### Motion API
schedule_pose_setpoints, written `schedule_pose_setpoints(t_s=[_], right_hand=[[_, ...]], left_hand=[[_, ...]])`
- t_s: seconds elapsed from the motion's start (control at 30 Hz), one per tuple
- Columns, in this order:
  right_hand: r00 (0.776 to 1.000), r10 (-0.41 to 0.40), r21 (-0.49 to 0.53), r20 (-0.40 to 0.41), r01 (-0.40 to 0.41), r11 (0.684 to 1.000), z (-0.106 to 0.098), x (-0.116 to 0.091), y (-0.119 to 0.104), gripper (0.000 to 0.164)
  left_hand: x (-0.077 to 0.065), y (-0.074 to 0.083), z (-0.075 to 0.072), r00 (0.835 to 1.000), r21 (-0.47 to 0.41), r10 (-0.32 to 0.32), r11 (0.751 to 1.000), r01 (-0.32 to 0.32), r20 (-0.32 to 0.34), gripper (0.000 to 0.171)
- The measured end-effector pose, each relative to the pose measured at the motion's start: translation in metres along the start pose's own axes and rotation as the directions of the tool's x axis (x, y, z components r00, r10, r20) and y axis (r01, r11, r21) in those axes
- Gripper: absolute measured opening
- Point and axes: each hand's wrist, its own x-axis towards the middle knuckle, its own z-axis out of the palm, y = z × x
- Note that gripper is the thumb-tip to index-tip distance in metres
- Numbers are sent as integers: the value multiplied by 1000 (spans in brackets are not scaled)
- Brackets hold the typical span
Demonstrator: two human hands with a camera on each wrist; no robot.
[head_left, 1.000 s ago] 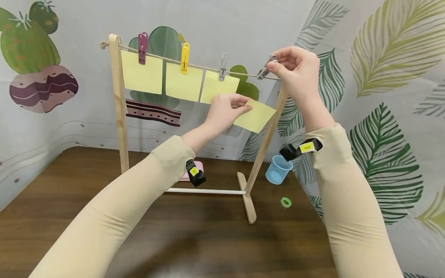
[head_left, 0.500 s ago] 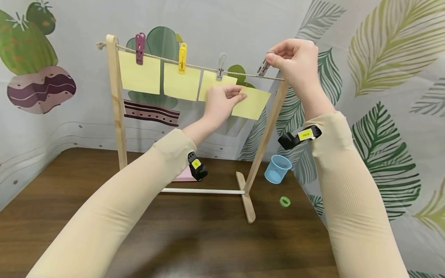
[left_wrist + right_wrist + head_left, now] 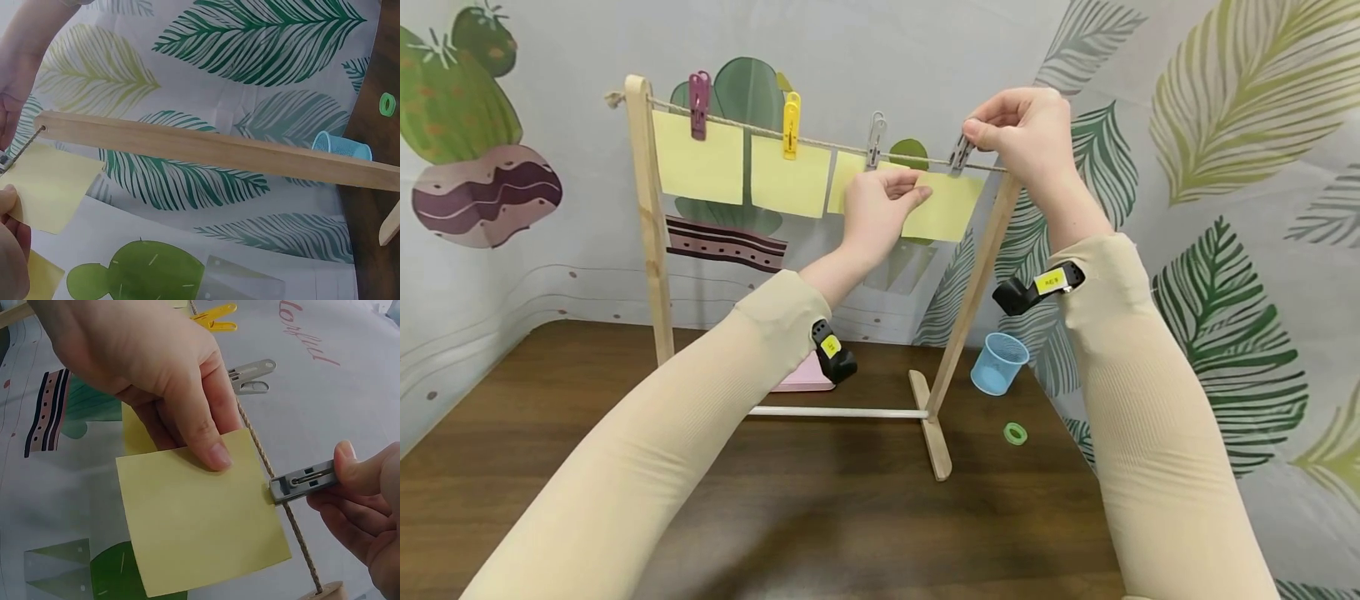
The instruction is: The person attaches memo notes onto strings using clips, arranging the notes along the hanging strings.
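My left hand (image 3: 880, 208) pinches a yellow paper square (image 3: 946, 212) by its left edge, just under the rope (image 3: 842, 145). At the rope's right end, my right hand (image 3: 1033, 137) grips a grey clothespin (image 3: 305, 480) between thumb and fingers. In the right wrist view its jaws sit over the rope and the paper's edge. Further left hang more paper squares: one (image 3: 698, 162) under a purple clothespin (image 3: 699, 106), one (image 3: 790, 179) under a yellow clothespin (image 3: 792, 127). Another square (image 3: 844, 183), under a grey clothespin (image 3: 876, 140), is partly hidden behind my left hand.
The rope runs between two wooden posts (image 3: 973, 300) joined low down by a white bar (image 3: 838, 412). A blue mesh cup (image 3: 998, 367) and a green tape ring (image 3: 1015, 433) stand right of the frame. A pink object (image 3: 805, 375) lies behind my left forearm.
My left hand has raised the paper square up to the rope, straightening it. My right hand has shifted slightly left with the grey clothespin, which now meets the paper's top edge.
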Motion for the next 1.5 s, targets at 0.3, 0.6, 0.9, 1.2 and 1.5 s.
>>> schedule_pose_setpoints(t_s=[0.3,0.6,0.9,1.2,1.5], right_hand=[[998,21,-33,59,-19,999,1,2,1,8],[993,12,-143,115,5,990,4,2,0,16],[974,66,-138,218,-36,990,2,1,-1,35],[960,96,-147,261,-59,987,1,-1,2,45],[963,91,-125,255,-61,990,2,-4,6,47]], left_hand=[[0,2,0,1000,-17,-20,1000,20,-14,28],[0,3,0,1000,-30,-6,1000,6,-10,28],[-1,1,-2,1000,-18,-3,1000,3,0,28],[-3,0,-2,1000,-36,-8,999,9,21,28],[-7,-3,-6,996,-56,-65,996,68,53,30]])
